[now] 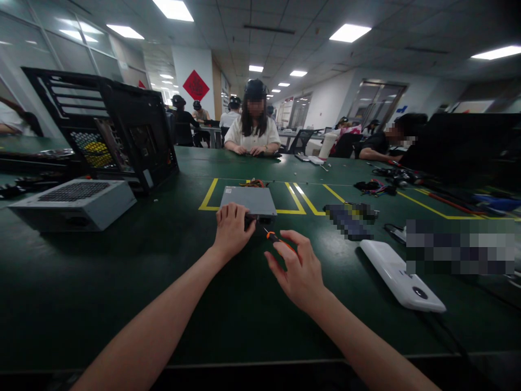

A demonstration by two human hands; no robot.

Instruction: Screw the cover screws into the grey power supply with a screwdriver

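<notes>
Clearly, in the head view, the left grip was closed on the near edge of the grey power supply, which lay on the desk toward its one o'clock. The right grip hung loosely curved, screwdriver at its ten o'clock; whether it held that, I couldn't tell.

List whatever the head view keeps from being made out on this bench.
Head view:
- Gray metal box: near left corner hidden by the left hand.
- Screwdriver: handle end hidden by the right hand.
- White label: print too small.
- Pixelated item: blurred out.
</notes>
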